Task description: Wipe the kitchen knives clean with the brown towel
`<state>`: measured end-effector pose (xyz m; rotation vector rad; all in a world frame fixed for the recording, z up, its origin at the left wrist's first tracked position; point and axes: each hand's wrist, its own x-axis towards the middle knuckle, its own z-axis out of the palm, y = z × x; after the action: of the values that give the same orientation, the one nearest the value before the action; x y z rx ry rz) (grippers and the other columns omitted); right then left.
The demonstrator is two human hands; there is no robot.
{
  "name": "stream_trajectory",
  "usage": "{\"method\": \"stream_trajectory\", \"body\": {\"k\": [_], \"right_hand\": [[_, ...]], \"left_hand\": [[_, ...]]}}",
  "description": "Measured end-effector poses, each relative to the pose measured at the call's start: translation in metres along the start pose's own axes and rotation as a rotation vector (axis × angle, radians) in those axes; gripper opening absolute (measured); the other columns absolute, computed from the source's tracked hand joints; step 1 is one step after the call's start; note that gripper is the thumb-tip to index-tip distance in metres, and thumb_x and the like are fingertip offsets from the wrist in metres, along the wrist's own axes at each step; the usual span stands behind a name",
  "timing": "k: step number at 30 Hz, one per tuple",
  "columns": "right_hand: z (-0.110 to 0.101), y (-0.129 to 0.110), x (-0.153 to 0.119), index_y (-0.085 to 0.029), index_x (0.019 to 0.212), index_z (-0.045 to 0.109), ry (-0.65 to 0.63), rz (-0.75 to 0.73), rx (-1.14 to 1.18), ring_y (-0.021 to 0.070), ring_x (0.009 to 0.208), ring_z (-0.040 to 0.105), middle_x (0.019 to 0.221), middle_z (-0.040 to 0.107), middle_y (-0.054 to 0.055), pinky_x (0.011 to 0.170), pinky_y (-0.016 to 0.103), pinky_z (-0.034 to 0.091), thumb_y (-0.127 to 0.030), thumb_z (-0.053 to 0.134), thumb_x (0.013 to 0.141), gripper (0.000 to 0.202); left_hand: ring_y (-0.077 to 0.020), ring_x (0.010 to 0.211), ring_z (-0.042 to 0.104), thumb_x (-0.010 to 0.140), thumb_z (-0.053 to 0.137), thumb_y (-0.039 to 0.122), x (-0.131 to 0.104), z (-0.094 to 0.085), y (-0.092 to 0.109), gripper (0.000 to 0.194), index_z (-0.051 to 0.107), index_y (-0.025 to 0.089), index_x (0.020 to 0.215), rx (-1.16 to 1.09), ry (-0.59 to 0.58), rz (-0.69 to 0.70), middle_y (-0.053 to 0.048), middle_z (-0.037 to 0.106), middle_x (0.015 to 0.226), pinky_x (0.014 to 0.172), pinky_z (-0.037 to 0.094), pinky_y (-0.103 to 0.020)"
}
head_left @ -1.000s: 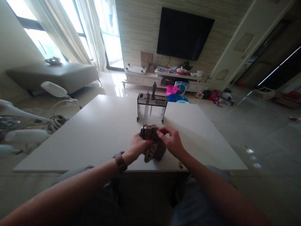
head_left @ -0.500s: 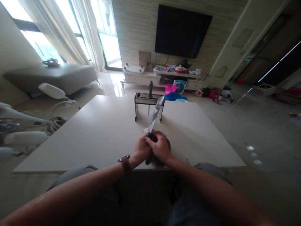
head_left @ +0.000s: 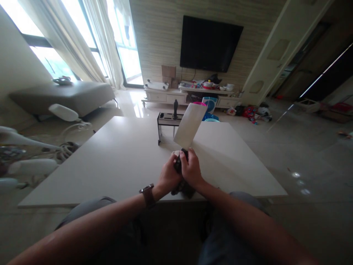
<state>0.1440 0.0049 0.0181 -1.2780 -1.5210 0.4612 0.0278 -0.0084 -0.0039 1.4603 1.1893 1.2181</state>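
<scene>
basically, 2 bare hands are together in front of the wearer's body, over the near edge of a white table [head_left: 124, 158], both closed on a broad-bladed cleaver [head_left: 189, 125]. the left hand [head_left: 167, 173] grips its dark handle [head_left: 178, 165] from the left, and the right hand [head_left: 191, 170] presses in from the right, thumb laid along the handle, probably to keep the heavy-looking blade from twisting. the blade rises beyond the fingertips, tilted up and to the right, its flat, pale face turned toward the wearer; held by the handle alone, it stands clear of the skin. below the hands is a bunched dark cloth [head_left: 187, 189], largely hidden by them; whether the fingers also pinch it, i cannot tell. a pale scrap [head_left: 174, 152] shows just past the left fingers; what it is stays unclear

farther out, beyond the hands and a little left, a dark-framed knife stand [head_left: 162, 122] rests on the table, its right part covered by the blade. 1 black handle [head_left: 175, 107] sticks upright from its top, seemingly slotted there so it can be grasped from above. nearer, behind the left hand, a brown-strapped watch [head_left: 148, 194] circles the left wrist
</scene>
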Motion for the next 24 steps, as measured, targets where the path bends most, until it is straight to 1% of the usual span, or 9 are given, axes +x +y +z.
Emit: {"method": "stream_trajectory", "body": {"k": [2, 4, 7, 10, 13, 15, 17, 21, 24], "right_hand": [[-0.01, 0.002, 0.012, -0.026, 0.087, 0.051, 0.102, 0.005, 0.054, 0.0225, 0.079, 0.057, 0.083, 0.06, 0.004, 0.078, 0.036, 0.044, -0.04, 0.05, 0.1, 0.02], [-0.023, 0.006, 0.023, -0.026, 0.087, 0.053, 0.198, 0.023, 0.107, 0.0211, 0.078, 0.056, 0.082, 0.06, 0.002, 0.078, 0.034, 0.044, -0.041, 0.051, 0.099, 0.02], [-0.042, 0.014, 0.035, -0.026, 0.087, 0.052, 0.213, 0.108, 0.203, 0.0177, 0.071, 0.059, 0.077, 0.061, 0.0, 0.071, 0.032, 0.047, -0.045, 0.05, 0.1, 0.023], [-0.053, 0.019, 0.037, -0.026, 0.09, 0.049, 0.159, 0.178, 0.336, 0.0133, 0.057, 0.056, 0.07, 0.057, -0.005, 0.057, 0.028, 0.049, -0.052, 0.054, 0.097, 0.027], [-0.056, 0.017, 0.033, -0.026, 0.09, 0.049, 0.103, 0.213, 0.474, 0.0102, 0.048, 0.048, 0.064, 0.051, -0.009, 0.044, 0.023, 0.046, -0.057, 0.061, 0.092, 0.033], [-0.054, 0.011, 0.029, -0.026, 0.089, 0.049, 0.021, 0.262, 0.589, 0.0087, 0.043, 0.043, 0.061, 0.048, -0.01, 0.036, 0.022, 0.042, -0.06, 0.065, 0.089, 0.038], [-0.05, 0.006, 0.024, -0.025, 0.089, 0.049, -0.104, 0.336, 0.721, 0.0075, 0.038, 0.039, 0.059, 0.047, -0.011, 0.031, 0.021, 0.038, -0.063, 0.068, 0.086, 0.042], [-0.033, 0.0, 0.013, -0.024, 0.088, 0.049, -0.346, 0.487, 0.903, 0.0066, 0.033, 0.035, 0.054, 0.046, -0.011, 0.027, 0.02, 0.034, -0.065, 0.072, 0.08, 0.047], [-0.018, 0.001, 0.005, -0.023, 0.088, 0.049, -0.405, 0.557, 0.923, 0.0064, 0.033, 0.034, 0.053, 0.047, -0.011, 0.026, 0.02, 0.033, -0.065, 0.074, 0.077, 0.05]], "left_hand": [[-0.0126, 0.061, 0.054, 0.059, 0.084, 0.017, 0.001, -0.003, -0.003, 0.047, 0.055, 0.023, 0.096, 0.015, -0.02, -0.063, 0.005, 0.066, 0.072, 0.054, 0.036, -0.02], [-0.0123, 0.057, 0.055, 0.056, 0.081, 0.013, 0.004, -0.009, -0.003, 0.053, 0.048, 0.024, 0.097, -0.021, -0.02, -0.138, 0.007, 0.064, 0.069, 0.051, 0.036, -0.019], [-0.015, 0.056, 0.061, 0.056, 0.077, 0.01, 0.014, -0.026, 0.007, 0.058, 0.045, 0.024, 0.103, -0.128, 0.029, -0.271, 0.006, 0.063, 0.067, 0.051, 0.042, -0.02], [-0.0179, 0.061, 0.066, 0.06, 0.08, 0.015, 0.027, -0.048, 0.022, 0.063, 0.044, 0.024, 0.112, -0.25, 0.145, -0.319, 0.004, 0.064, 0.072, 0.056, 0.051, -0.025], [-0.0183, 0.067, 0.069, 0.064, 0.081, 0.015, 0.041, -0.067, 0.03, 0.071, 0.04, 0.024, 0.121, -0.43, 0.258, -0.298, 0.001, 0.067, 0.083, 0.063, 0.058, -0.03], [-0.0201, 0.075, 0.072, 0.066, 0.08, 0.012, 0.05, -0.076, 0.029, 0.075, 0.038, 0.026, 0.126, -0.541, 0.31, -0.285, -0.003, 0.069, 0.093, 0.068, 0.061, -0.033], [-0.0217, 0.08, 0.073, 0.068, 0.077, 0.01, 0.058, -0.082, 0.026, 0.075, 0.037, 0.027, 0.129, -0.623, 0.352, -0.291, -0.005, 0.069, 0.101, 0.07, 0.062, -0.035], [-0.0225, 0.084, 0.073, 0.071, 0.072, 0.006, 0.066, -0.087, 0.021, 0.076, 0.038, 0.03, 0.134, -0.731, 0.37, -0.259, -0.006, 0.069, 0.108, 0.073, 0.063, -0.039], [-0.0231, 0.087, 0.073, 0.071, 0.071, 0.005, 0.062, -0.092, 0.029, 0.075, 0.042, 0.03, 0.136, -0.799, 0.342, -0.214, -0.005, 0.07, 0.11, 0.078, 0.063, -0.043]]}}
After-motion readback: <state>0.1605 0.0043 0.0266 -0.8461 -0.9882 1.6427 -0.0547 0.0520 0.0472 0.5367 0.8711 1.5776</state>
